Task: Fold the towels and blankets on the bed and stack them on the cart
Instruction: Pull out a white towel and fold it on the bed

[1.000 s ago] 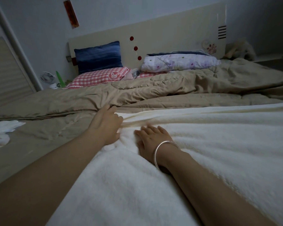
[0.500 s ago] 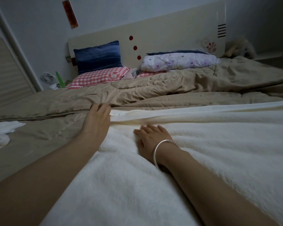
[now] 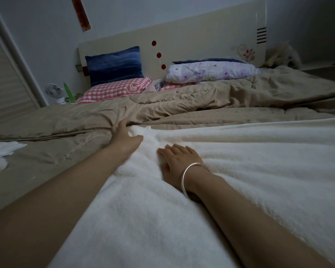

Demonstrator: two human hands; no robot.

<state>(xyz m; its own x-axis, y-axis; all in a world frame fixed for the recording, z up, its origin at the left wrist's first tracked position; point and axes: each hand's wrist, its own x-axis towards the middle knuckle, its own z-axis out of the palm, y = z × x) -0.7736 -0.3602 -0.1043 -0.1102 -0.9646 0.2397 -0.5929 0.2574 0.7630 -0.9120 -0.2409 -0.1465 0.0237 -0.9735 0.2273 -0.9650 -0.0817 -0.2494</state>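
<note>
- The blanket [image 3: 240, 171] is spread on the bed [image 3: 46, 163], from 3 to 6 o'clock.
- It is pressed by the flat right hand [image 3: 179, 163], fingers straight.
- Its 11 o'clock corner is met by the left hand [image 3: 124, 136]; grip cannot be told.

Head-worn view, low across bed [image 3: 46, 161]

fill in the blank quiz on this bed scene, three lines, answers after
1. The right hand lies flat on the ____ blanket.
2. The bangle is on the ____ wrist.
3. The pillow propped behind the checked pillow is ____.
Missing words: white; right; blue.
</note>
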